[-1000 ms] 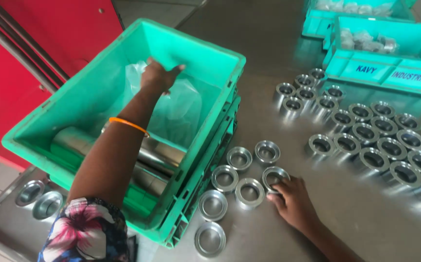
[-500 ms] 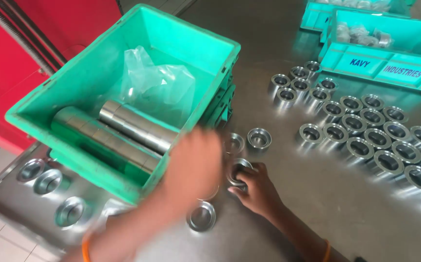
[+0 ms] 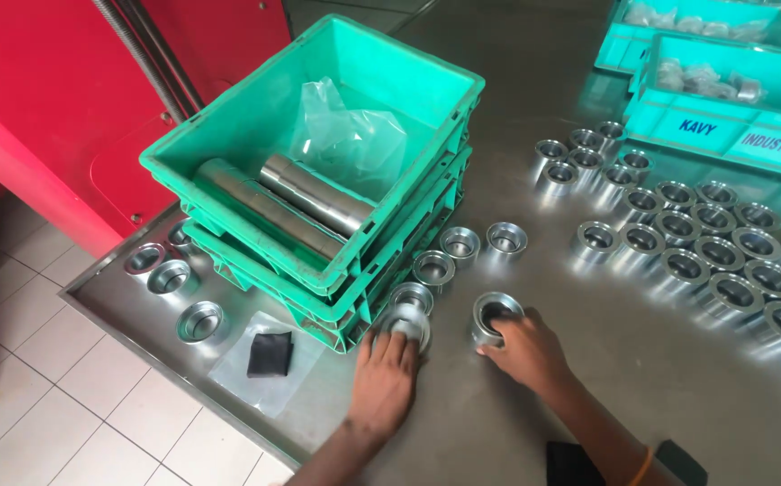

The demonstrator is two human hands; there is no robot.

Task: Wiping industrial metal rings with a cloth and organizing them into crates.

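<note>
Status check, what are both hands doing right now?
Left hand on a metal ring. Right hand grips another ring. Green crate stack close by.

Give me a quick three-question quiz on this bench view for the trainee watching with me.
1. True or false: the top green crate holds metal cylinders and a clear plastic bag.
2. Multiple choice: what does the right hand grip? A) a black cloth B) a metal ring C) a cylinder
3. Fill in: the left hand rests its fingers on a ring just in front of the ____ of crates.

Key:
1. True.
2. B, the metal ring on the steel table.
3. Stack.
</note>
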